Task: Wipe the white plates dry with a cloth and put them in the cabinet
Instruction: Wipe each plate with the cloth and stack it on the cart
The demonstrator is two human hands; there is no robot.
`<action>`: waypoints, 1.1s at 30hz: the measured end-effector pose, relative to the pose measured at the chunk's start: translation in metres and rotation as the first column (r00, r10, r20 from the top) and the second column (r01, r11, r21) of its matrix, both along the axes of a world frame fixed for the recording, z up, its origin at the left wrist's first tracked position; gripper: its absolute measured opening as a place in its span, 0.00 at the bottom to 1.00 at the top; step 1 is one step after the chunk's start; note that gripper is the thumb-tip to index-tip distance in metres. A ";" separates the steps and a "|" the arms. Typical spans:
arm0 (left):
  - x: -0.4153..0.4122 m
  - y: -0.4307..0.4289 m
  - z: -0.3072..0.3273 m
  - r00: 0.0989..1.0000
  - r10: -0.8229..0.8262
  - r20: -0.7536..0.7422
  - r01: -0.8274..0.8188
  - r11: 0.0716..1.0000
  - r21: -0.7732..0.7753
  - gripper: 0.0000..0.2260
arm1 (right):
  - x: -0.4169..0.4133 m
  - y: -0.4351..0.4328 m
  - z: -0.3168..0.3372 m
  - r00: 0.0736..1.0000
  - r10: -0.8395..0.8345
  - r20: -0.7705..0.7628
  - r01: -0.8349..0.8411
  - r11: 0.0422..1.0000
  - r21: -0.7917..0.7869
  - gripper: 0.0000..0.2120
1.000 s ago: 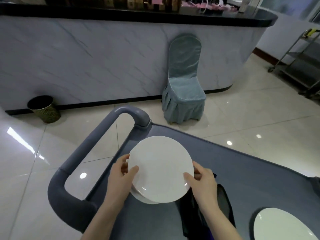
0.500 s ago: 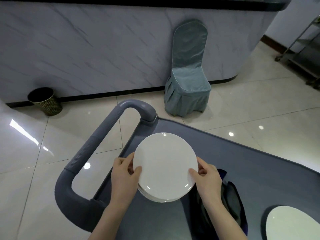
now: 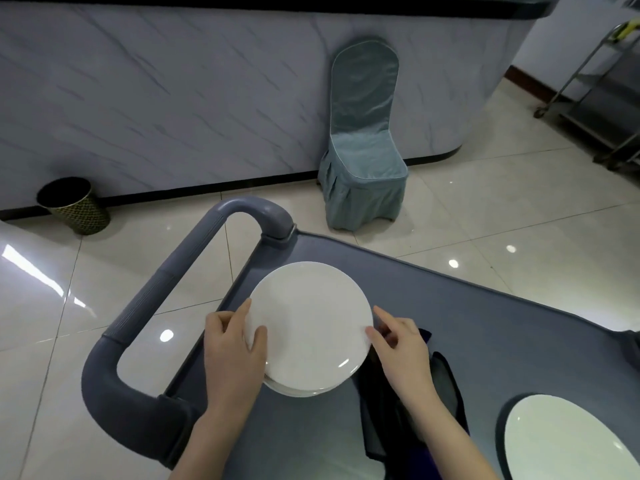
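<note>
A stack of white plates [image 3: 298, 391] sits on the grey cart [image 3: 491, 334] near its handle [image 3: 162, 292], and the top plate [image 3: 308, 323] lies between both hands. The left hand [image 3: 232, 348] grips its left rim, thumb on top. The right hand [image 3: 401, 344] has its thumb tip against the right rim, fingers curled; whether it truly grips is unclear. A dark cloth [image 3: 445, 386] lies under the right wrist, and another white plate [image 3: 561, 445] sits well apart to the right

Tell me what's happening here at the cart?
A person holds the top white plate of a small stack on a grey cart, left hand gripping its left rim, right hand pinching its right rim. A dark cloth lies beside the stack. A second white plate sits at the cart's near right.
</note>
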State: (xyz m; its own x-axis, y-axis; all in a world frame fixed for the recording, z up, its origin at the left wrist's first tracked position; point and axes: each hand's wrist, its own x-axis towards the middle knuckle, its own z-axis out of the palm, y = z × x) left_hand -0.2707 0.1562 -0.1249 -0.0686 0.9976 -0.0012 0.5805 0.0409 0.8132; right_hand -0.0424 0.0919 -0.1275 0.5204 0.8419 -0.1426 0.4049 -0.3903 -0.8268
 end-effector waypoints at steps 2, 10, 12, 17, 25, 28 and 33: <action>0.012 -0.009 0.008 0.999 -0.016 -0.032 0.020 0.991 0.131 0.19 | 0.011 -0.013 0.002 0.990 0.054 0.130 -0.055 0.998 0.001 0.18; 0.113 -0.075 0.021 0.882 -0.441 -0.168 0.472 0.830 0.297 0.10 | 0.081 -0.109 0.011 0.734 0.207 0.647 -0.189 0.977 -0.098 0.16; 0.145 -0.095 0.016 0.806 -0.546 -0.229 0.590 0.768 0.249 0.09 | 0.106 -0.139 0.011 0.697 0.201 0.688 -0.133 0.979 -0.152 0.16; 0.220 -0.141 0.001 0.551 -0.733 -0.397 0.828 0.538 0.156 0.14 | 0.164 -0.220 0.009 0.656 0.202 0.727 0.015 0.960 -0.281 0.24; 0.285 -0.184 -0.026 0.274 -0.738 -0.617 0.930 0.366 -0.024 0.28 | 0.230 -0.312 -0.006 0.664 0.248 0.705 0.171 0.868 -0.466 0.33; 0.294 -0.187 -0.037 0.253 -0.715 -0.652 0.908 0.408 -0.096 0.30 | 0.246 -0.325 -0.018 0.697 0.222 0.682 0.192 0.858 -0.476 0.34; 0.299 -0.185 -0.050 0.327 -0.803 -0.498 0.828 0.497 -0.258 0.24 | 0.258 -0.327 -0.030 0.792 0.167 0.587 0.201 0.837 -0.509 0.30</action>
